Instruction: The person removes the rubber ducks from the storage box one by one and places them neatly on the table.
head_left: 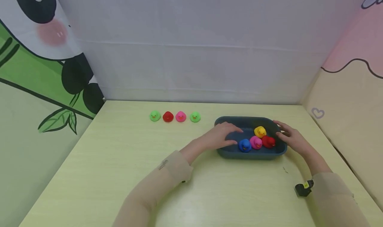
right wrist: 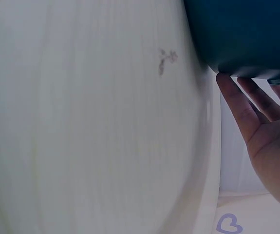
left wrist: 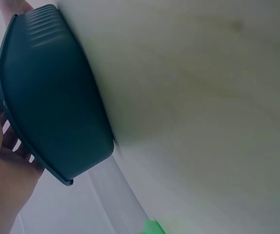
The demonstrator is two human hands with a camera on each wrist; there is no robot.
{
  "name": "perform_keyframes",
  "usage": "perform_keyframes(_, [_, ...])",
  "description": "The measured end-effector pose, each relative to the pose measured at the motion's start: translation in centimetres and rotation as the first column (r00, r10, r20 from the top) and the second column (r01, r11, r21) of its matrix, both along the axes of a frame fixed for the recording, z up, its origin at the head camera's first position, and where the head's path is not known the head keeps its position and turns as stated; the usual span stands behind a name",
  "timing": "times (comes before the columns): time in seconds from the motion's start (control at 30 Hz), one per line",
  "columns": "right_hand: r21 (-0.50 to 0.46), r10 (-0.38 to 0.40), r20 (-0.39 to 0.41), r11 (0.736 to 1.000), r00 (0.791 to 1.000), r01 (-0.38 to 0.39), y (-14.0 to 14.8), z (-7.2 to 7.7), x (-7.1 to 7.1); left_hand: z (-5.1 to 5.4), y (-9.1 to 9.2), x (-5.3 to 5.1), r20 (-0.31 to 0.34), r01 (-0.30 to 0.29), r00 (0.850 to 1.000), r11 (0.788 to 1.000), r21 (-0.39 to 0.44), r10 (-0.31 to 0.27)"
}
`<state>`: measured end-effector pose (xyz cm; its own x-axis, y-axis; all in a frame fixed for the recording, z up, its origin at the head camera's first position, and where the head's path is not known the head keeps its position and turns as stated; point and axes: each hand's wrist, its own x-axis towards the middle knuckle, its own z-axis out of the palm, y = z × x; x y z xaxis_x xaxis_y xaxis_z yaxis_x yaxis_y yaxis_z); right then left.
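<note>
Head view is showing the left hand (head_left: 219, 136) reaching over the left end of a dark blue tub (head_left: 249, 156), thumb and fingers spread; the right hand (head_left: 293, 139) is touching the tub's right end, fingers spread; inside, blue (head_left: 245, 145), pink (head_left: 256, 142), red (head_left: 268, 142) and yellow (head_left: 260, 131) toy ducks are sitting bunched together; farther left, four more ducks (head_left: 168, 116) are standing in a row.

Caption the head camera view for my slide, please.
Left hand and right hand at a dark tray holding four toy ducks, four more ducks in a row.
</note>
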<state>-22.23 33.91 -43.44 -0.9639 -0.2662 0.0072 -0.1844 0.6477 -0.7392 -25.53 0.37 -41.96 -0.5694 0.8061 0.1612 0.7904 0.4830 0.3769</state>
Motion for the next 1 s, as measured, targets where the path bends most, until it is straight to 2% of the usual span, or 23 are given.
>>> perform_keyframes(0.4, [0.0,-0.005,-0.008,1.0,1.0,0.005,0.1,0.0,0.0,0.0,2.1,-0.7,0.002,0.047,0.999,0.993,-0.111,-0.047])
perform_keyframes(0.67, [0.006,0.001,-0.018,1.0,1.0,-0.001,0.2,-0.2,-0.1,-0.3,3.2,-1.0,-0.003,0.088,0.996,0.987,-0.138,-0.089])
perform_keyframes(1.0, [0.011,-0.006,-0.008,1.0,1.0,0.006,0.4,-0.1,-0.1,-0.4,4.0,-1.0,0.003,0.082,0.997,0.972,-0.219,-0.083])
